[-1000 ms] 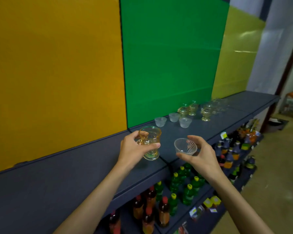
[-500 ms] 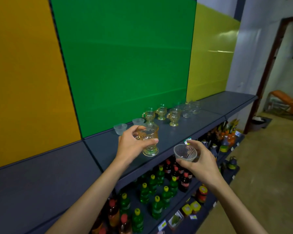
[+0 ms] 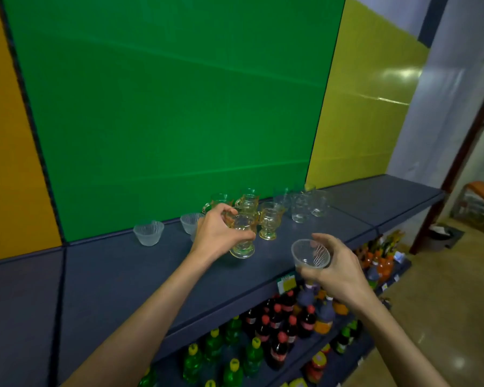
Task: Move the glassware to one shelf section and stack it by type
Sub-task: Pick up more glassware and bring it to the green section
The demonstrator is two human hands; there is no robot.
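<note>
My left hand (image 3: pixel 218 235) grips an amber footed glass mug (image 3: pixel 243 241) low over the dark blue shelf (image 3: pixel 118 277), just in front of several matching amber mugs (image 3: pixel 268 220). I cannot tell if its foot touches the shelf. My right hand (image 3: pixel 336 270) holds a small clear ribbed glass bowl (image 3: pixel 310 254) in the air past the shelf's front edge. Two more ribbed bowls stand on the shelf, one (image 3: pixel 148 232) to the left and one (image 3: pixel 191 222) partly hidden behind my left hand. Clear tumblers (image 3: pixel 305 205) cluster at the back right.
A green wall panel (image 3: pixel 179 107) backs this shelf section, with orange and yellow panels either side. Below, lower shelves hold green, red and orange drink bottles (image 3: pixel 274 331). The shelf continues right (image 3: pixel 380 196) toward a doorway and tiled floor.
The view has shifted right along the shelf. My left hand carried the amber mug up to the group of mugs and lowered it; my right hand kept the bowl alongside.
</note>
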